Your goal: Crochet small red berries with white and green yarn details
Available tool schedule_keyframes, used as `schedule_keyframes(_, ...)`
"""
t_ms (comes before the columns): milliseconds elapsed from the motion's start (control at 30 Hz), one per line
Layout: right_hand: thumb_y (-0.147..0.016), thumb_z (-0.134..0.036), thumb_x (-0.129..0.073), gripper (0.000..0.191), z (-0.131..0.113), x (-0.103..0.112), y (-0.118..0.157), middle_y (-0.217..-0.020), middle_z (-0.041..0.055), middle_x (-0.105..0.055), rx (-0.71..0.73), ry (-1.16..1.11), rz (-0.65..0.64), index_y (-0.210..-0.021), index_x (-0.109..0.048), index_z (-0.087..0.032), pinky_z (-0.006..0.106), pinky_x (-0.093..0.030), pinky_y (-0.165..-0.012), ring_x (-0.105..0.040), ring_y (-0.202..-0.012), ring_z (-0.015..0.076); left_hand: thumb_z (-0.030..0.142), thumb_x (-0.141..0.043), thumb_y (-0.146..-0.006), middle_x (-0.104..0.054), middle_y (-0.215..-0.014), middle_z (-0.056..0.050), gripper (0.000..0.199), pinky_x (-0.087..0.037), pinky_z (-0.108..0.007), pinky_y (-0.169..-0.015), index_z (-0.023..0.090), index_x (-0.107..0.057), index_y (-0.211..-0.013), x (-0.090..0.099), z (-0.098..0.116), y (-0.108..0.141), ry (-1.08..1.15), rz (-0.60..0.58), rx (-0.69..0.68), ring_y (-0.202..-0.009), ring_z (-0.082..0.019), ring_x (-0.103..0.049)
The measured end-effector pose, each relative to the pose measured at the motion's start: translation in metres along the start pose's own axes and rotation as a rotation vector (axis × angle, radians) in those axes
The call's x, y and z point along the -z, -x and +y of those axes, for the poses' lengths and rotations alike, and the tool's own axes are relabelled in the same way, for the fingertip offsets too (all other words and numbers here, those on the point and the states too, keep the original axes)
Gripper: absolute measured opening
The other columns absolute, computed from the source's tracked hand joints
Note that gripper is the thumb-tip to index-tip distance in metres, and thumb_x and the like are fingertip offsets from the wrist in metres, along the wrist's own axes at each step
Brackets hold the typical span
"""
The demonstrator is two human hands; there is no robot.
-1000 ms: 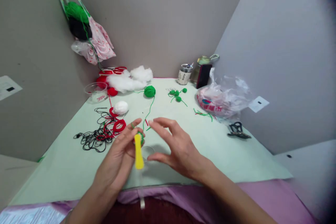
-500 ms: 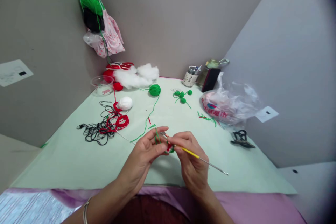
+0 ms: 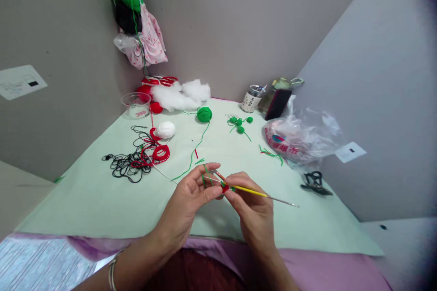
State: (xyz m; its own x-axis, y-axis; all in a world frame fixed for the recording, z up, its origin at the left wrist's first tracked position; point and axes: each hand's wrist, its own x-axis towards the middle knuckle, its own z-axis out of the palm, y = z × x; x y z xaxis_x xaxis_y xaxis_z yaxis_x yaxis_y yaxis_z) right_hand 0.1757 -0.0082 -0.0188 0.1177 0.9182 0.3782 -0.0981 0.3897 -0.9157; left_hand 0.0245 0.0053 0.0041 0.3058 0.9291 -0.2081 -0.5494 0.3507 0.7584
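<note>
Between the fingertips of both hands is a small red and green crochet piece (image 3: 225, 188), mostly hidden by the fingers. My left hand (image 3: 194, 195) pinches its left side, with green yarn (image 3: 205, 176) looped over the raised forefinger. In my right hand (image 3: 251, 202) lies a crochet hook (image 3: 251, 190) with a yellow grip, its thin metal end pointing right and its other end close to the left fingers. From the left hand, a green strand runs back to a green yarn ball (image 3: 204, 114), and a white strand leads toward a white yarn ball (image 3: 165, 130).
Tangled black cord (image 3: 128, 161) and a red yarn coil (image 3: 160, 153) lie left. White stuffing (image 3: 180, 95) and a clear tub (image 3: 135, 105) stand behind. Small green balls (image 3: 239, 122), a pen tin (image 3: 251, 99), a phone (image 3: 278, 104), a plastic bag (image 3: 300, 136) and a black clip (image 3: 316, 183) are right.
The hook has swung to a flatter angle, its right end rising. The crochet piece has turned between the fingers and shows less of its face. The whole view has shifted slightly.
</note>
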Motion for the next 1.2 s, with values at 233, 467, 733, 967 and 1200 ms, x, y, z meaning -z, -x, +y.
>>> schedule_keyframes(233,-0.08,-0.035,-0.091,0.011,-0.008,0.011,-0.005,-0.082,-0.001,-0.072,-0.108,-0.222,0.165,-0.083,-0.084,-0.027,0.02,-0.052,-0.066,-0.064,-0.075,0.0112,0.044,-0.079,-0.087,-0.07,-0.098,-0.005,0.022,-0.052,-0.039,-0.094,0.022,-0.077,-0.087,0.042,0.028,-0.013,-0.369,0.121,-0.234,-0.096,-0.023,-0.065)
schedule_keyframes(467,-0.089,-0.031,-0.084,0.004,-0.003,0.007,0.001,-0.088,0.0009,-0.075,-0.04,-0.132,0.059,-0.093,-0.085,-0.031,0.026,-0.052,-0.076,-0.066,-0.086,0.015,0.039,-0.075,-0.092,-0.072,-0.114,-0.005,0.017,-0.043,-0.04,-0.109,0.026,-0.076,-0.103,0.039,0.037,-0.007,-0.655,0.098,-0.429,-0.118,-0.026,-0.063)
schedule_keyframes(733,-0.093,-0.024,-0.08,0.012,0.006,0.006,0.006,-0.094,0.0015,-0.07,0.025,0.014,0.068,-0.098,-0.085,-0.033,0.028,-0.051,-0.076,-0.065,-0.092,0.0166,0.024,-0.09,-0.079,-0.068,-0.086,0.0,0.025,-0.049,-0.025,-0.084,0.02,-0.075,-0.099,0.003,-0.009,-0.004,-0.097,-0.14,-0.058,-0.087,-0.014,-0.062)
schedule_keyframes(967,-0.091,-0.024,-0.081,0.011,0.014,0.006,0.008,-0.095,0.002,-0.069,-0.02,-0.03,0.08,-0.096,-0.085,-0.033,0.029,-0.051,-0.074,-0.063,-0.092,0.0175,0.03,-0.092,-0.076,-0.069,-0.089,0.0,0.025,-0.048,-0.026,-0.083,0.019,-0.075,-0.09,0.003,-0.008,-0.007,-0.108,-0.107,-0.02,-0.087,-0.014,-0.061)
schedule_keyframes(1200,-0.081,-0.034,-0.091,0.008,0.007,0.001,0.002,-0.083,-0.0005,-0.068,-0.162,-0.245,0.068,-0.085,-0.085,-0.032,0.026,-0.048,-0.069,-0.06,-0.078,0.0137,0.031,-0.091,-0.077,-0.069,-0.076,0.001,0.022,-0.048,-0.027,-0.076,0.018,-0.074,-0.081,0.014,-0.001,-0.018,-0.147,-0.232,0.061,-0.074,-0.013,-0.062)
